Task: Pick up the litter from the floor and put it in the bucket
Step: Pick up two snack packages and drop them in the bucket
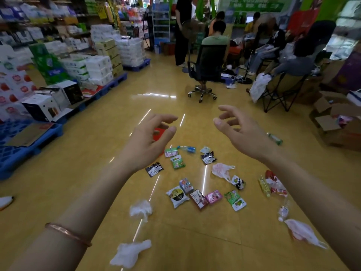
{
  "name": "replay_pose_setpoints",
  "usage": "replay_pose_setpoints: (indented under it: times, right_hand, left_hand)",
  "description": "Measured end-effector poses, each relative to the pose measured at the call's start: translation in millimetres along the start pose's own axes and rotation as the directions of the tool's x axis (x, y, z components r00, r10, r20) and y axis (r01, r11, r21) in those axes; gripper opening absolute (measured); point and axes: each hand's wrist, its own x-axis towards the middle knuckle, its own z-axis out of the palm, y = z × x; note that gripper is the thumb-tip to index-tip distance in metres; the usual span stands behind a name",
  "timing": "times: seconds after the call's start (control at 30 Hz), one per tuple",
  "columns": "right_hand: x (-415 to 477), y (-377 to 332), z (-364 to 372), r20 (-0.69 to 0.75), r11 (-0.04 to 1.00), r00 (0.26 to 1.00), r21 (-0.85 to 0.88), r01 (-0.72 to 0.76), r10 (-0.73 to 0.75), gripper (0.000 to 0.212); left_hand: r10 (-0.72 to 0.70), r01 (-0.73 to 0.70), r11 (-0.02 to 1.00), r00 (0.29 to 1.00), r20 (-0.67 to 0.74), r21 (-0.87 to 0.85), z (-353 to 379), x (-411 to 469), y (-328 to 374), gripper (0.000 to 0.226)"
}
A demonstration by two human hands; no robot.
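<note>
You are at the start of the job, I judge: nothing is lifted yet and all the litter is still down on the floor (93,173), a glossy yellow surface with strip lights mirrored in it. Stacked cartons (97,69) on blue pallets (19,151) line its left edge. Open cardboard boxes (336,124) sit along its right edge, and at the far end people sit near an office chair (207,63).

Your left hand (148,141) and right hand (240,133) hover side by side above the floor, apart from each other. Their fingers are spread wide and loosely curved, holding nothing.

The litter lies ahead of you across the middle of the floor. Crumpled white bags (130,253) are nearest you, a pink bag (220,170) lies further out, and snack packets (177,196) cluster between. A small bottle (186,149) lies beyond them.

A red thing (159,133) shows just behind your left fingers, mostly hidden. It may be the bucket, but you cannot tell from here.

Next, lower one hand to the nearest piece. The thin bags probably need a fingertip pinch. Find the bucket before you carry anything.
</note>
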Motion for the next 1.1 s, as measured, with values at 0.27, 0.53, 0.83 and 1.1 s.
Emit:
replay_pose_setpoints:
  times: [0.27, 0.53, 0.83, 1.1]
  right_hand:
    - [96.8, 54.9, 18.4, 0.055, 0.999, 0.997, -0.018, -0.051, 0.052, 0.056]
    - [226.2, 59.4, 29.5, 0.032, 1.000, 0.999, -0.010, 0.003, -0.003, 0.051]
    - [318.8, 91.7, 35.0, 0.032, 0.999, 0.999, 0.018, 0.028, -0.028, 0.051]
    - [393.3, 144.9, 26.0, 0.158, 0.995, 0.985, 0.078, 0.055, -0.067, 0.053]
  left_hand:
    - [-0.035, 0.034, 0.999, 0.998, 0.060, 0.025, 29.4, 85.7, -67.8, 0.028]
    - [0.030, -0.031, 0.999, 0.999, -0.020, -0.019, 17.8, 204.1, -113.4, 0.034]
    - [0.018, -0.018, 0.999, 1.000, 0.006, 0.030, 27.2, 296.3, -155.0, 0.034]
    - [-0.125, 0.124, 0.990, 0.992, 0.011, 0.062, 76.5, 349.3, -175.5, 0.036]
